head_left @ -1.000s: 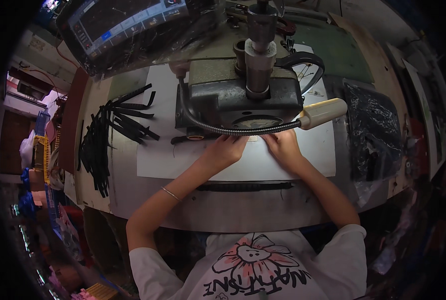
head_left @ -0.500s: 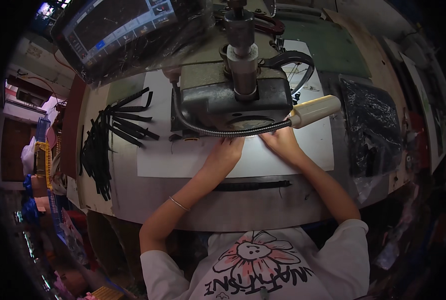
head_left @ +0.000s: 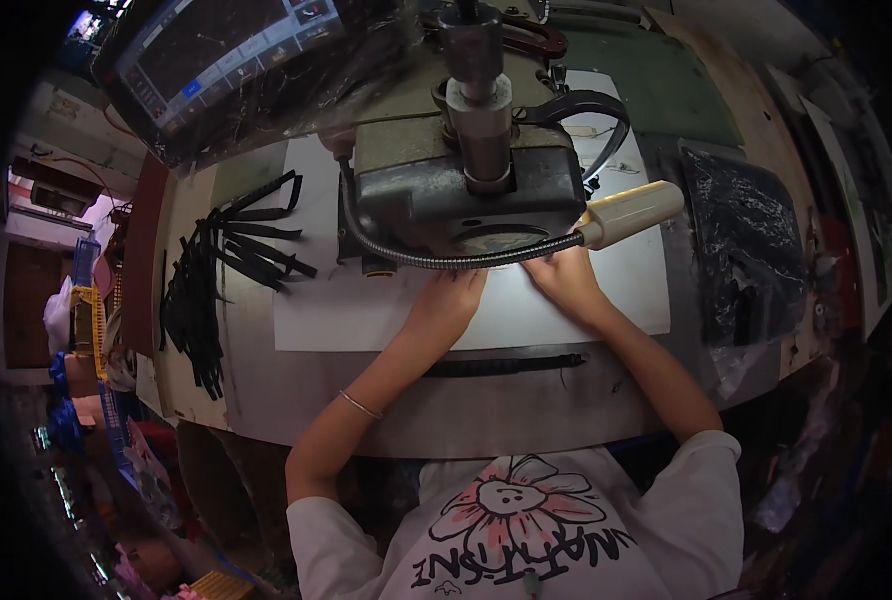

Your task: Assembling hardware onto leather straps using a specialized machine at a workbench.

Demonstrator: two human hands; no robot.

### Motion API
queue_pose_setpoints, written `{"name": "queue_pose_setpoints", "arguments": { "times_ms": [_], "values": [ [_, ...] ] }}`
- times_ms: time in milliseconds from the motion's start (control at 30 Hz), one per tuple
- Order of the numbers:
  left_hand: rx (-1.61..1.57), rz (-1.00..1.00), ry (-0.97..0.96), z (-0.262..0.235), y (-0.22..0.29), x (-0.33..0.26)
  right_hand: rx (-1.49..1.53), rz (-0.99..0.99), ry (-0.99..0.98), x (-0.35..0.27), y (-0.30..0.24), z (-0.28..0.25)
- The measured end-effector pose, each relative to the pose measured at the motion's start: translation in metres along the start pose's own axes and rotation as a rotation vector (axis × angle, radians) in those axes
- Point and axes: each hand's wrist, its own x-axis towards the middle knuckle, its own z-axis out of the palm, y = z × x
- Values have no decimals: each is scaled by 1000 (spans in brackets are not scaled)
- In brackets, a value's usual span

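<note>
A sewing machine head (head_left: pixel 466 185) with a thick metal shaft stands over the middle of the white work surface (head_left: pixel 346 320). My left hand (head_left: pixel 449 305) reaches under its front edge, fingers bent and drawn together. Close by on the right, my right hand (head_left: pixel 569 285) is curled too, thumb side toward the lit spot below the machine. The machine head and the flexible metal lamp neck (head_left: pixel 446 264) cover the fingertips, so what they hold cannot be made out. One black strip (head_left: pixel 506 366) lies crosswise between my forearms, near the table's front edge.
Many black strips (head_left: pixel 194 310) lie bundled at the left. A cream lamp (head_left: pixel 634 215) juts out to the right of the machine. Dark plastic-wrapped goods (head_left: pixel 746 255) rest on the right side. A plastic-covered screen (head_left: pixel 236 70) hangs at the upper left.
Both hands stay under the machine head, with only a very slight shift. The whole view has moved a little; the strips lie as before.
</note>
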Motion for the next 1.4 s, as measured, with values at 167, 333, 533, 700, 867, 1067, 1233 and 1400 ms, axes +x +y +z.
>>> {"name": "queue_pose_setpoints", "arguments": {
  "times_ms": [167, 333, 533, 700, 867, 1067, 1233, 1400],
  "values": [
    [-38, 46, 69, -7, 0, -2, -26, -19, -15, -4, 5, 3],
    [-131, -22, 48, -10, -3, -3, -91, -96, -49, -2, 3, -2],
    [-286, -145, 162, -4, -2, -1, -166, -296, -202, 5, -5, -12],
    [-308, -204, 272, -12, 3, 4, -11, -176, -252, 2, -14, -14],
    [-532, -321, 182, -21, 6, 5, 211, 85, -385, 0, -26, -20],
    [-641, -381, 134, -25, 8, 10, 614, 301, -436, -4, -19, -17],
    [-632, -370, 158, -25, 4, 2, 765, 389, -461, -2, -34, -15],
    [-378, -295, 150, -31, -12, -19, 356, 141, -393, -18, -28, -32]
  ]
}}
